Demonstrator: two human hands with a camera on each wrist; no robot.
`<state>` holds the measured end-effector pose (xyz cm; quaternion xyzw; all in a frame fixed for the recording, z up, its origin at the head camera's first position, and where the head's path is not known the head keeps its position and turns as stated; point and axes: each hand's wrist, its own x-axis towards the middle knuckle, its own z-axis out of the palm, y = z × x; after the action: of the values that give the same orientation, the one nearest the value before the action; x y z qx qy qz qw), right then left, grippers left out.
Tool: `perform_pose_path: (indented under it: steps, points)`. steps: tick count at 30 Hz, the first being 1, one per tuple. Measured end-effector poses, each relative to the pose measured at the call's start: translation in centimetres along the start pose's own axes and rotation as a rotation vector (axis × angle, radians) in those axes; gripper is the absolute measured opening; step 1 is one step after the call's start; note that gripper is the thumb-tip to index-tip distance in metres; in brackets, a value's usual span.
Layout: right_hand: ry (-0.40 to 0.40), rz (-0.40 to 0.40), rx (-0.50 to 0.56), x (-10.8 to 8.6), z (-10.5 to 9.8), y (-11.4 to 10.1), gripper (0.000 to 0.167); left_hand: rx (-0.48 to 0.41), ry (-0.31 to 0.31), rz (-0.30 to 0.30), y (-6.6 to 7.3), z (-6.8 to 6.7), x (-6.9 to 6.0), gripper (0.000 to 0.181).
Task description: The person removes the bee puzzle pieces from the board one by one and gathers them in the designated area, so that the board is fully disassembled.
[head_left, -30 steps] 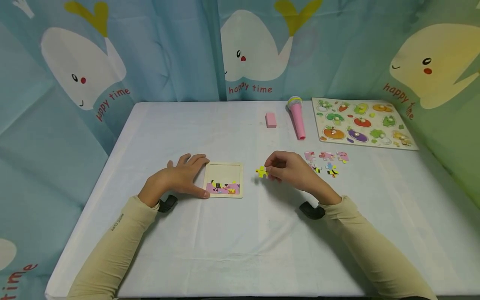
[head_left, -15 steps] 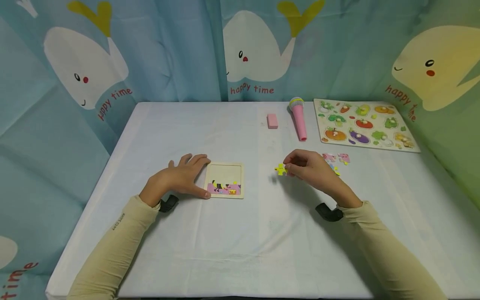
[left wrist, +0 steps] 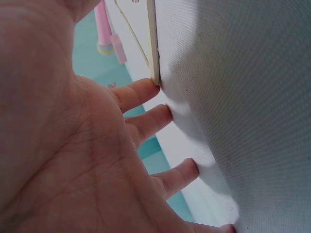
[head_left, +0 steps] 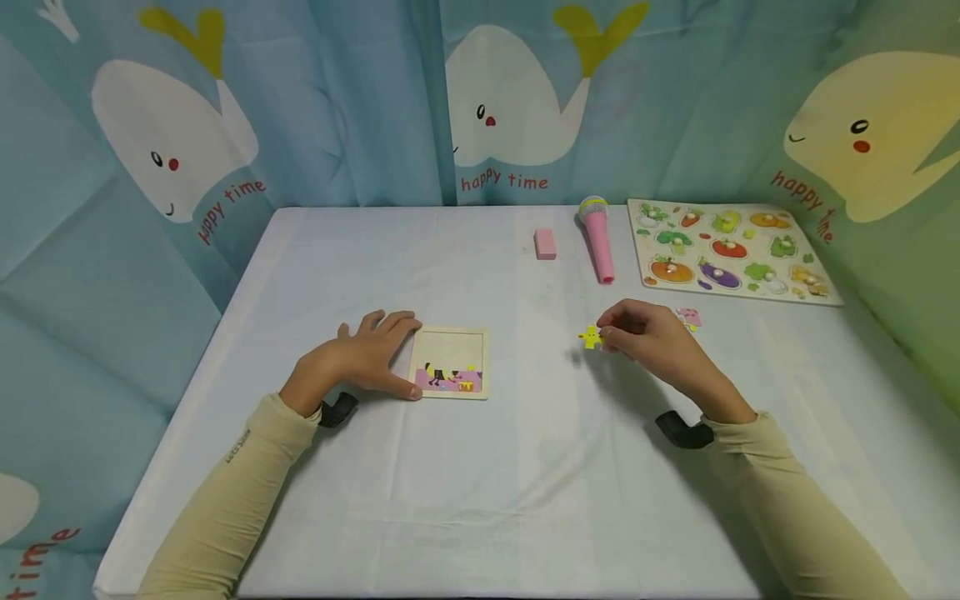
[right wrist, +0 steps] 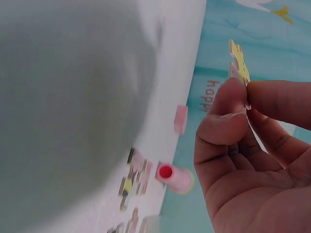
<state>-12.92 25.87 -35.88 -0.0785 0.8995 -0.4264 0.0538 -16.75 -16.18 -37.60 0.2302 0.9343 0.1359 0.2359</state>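
Observation:
A square wooden puzzle frame [head_left: 450, 332] lies on the table, its bottom row filled with pink, yellow and black pieces [head_left: 448, 380]. My left hand [head_left: 360, 358] rests at its left side, fingers spread, thumb at the lower left corner and index finger at the upper left one; the left wrist view shows a fingertip touching the frame's edge [left wrist: 153, 48]. My right hand [head_left: 652, 346] pinches a yellow puzzle piece [head_left: 590, 337] between thumb and fingers, above the table. In the right wrist view the piece [right wrist: 239, 60] stands on edge in the fingertips.
Loose puzzle pieces lie beyond my right hand, one pink [head_left: 689, 317] showing past it and several [right wrist: 129, 184] in the right wrist view. Farther back are a pink block [head_left: 545, 244], a pink toy microphone [head_left: 598, 242] and a vegetable puzzle board [head_left: 731, 250].
My right hand has moved right with the yellow piece, away from the wooden frame, and now covers most of the loose pieces in the head view. My left hand has stayed at the frame.

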Motion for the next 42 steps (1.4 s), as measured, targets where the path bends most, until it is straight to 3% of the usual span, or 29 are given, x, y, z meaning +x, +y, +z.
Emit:
perform_pose_path:
  steps: [19, 26, 42]
  points:
    - [0.100, 0.008, -0.015, -1.6, -3.7, 2.4, 0.021, -0.012, -0.004, 0.002, 0.2, 0.0, 0.1, 0.110]
    - [0.131, 0.060, -0.055, -2.1, -4.9, 3.5, 0.023, -0.007, -0.002, 0.002, 0.2, 0.0, 0.1, 0.111]
    - [0.097, 0.173, -0.146, -2.3, -7.3, 6.7, 0.031, -0.007, 0.000, 0.003, 0.0, -0.1, 0.1, 0.111]
